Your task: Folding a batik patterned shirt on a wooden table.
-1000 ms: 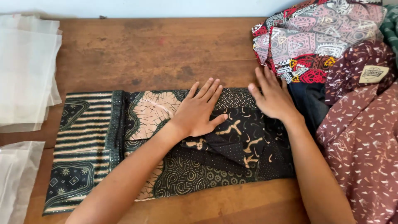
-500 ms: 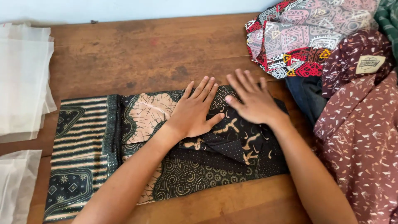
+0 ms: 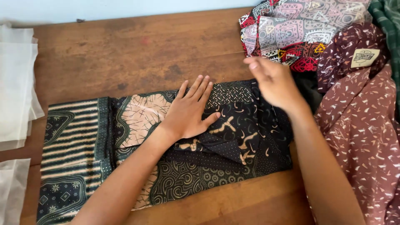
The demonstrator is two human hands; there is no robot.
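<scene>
Under both hands, the table [image 3: 125, 50] carries a folded batik shirt [image 3: 166, 141]. The folding looks mid-way. The left hand [image 3: 189, 110] lies spread flat, pressing it; the right hand [image 3: 273, 81] hovers loosely open above its far-right edge, needing a grip there.

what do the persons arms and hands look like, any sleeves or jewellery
Both forearms are bare as far as the picture shows, with no sleeve in view on either. The left hand carries no ring, watch, bracelet or glove that can be seen; its nails are short and unpainted. The right hand is motion-blurred, but it too shows no glove, watch or band at the wrist.
</scene>
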